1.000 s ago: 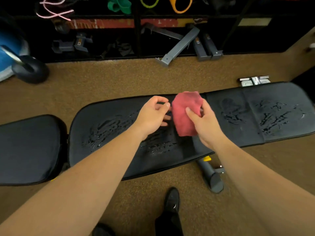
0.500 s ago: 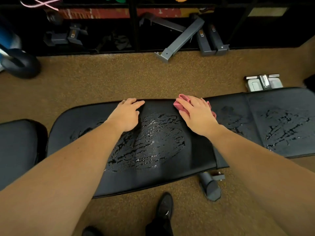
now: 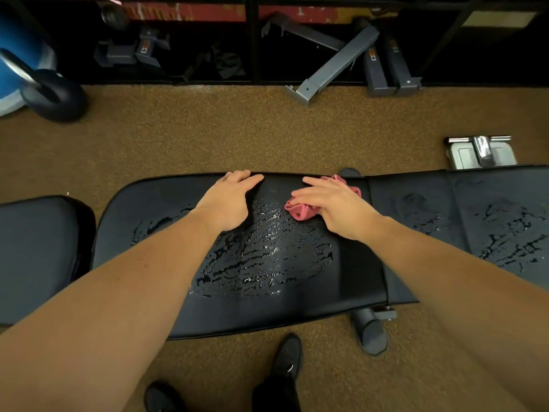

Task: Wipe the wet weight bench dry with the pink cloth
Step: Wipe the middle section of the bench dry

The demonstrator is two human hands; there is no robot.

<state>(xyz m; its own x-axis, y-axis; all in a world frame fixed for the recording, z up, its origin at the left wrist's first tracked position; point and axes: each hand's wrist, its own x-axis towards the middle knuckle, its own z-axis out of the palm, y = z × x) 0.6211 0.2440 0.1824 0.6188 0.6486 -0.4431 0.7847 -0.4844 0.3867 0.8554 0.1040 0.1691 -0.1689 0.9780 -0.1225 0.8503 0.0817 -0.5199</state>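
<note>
Pink cloth (image 3: 300,211) under flat right hand (image 3: 335,200)

Black padded weight bench (image 3: 341,281), beaded with water, a bunched pink cloth (image 3: 300,210) near its far edge

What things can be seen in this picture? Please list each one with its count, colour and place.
weight bench: one, black, across the middle, wet patches on its pads
pink cloth: one, pink, bunched on the bench under the right hand
second pad: one, black, at the left edge
kettlebell: one, dark, on the floor, far left
metal bars: several, grey, by the far shelf
metal fitting: one, silver, behind the bench, right
floor: brown, speckled
shoes: two, black, near the bottom edge
left hand: flat on the bench, fingers straight
right hand: presses the cloth down, fingers straight
</note>
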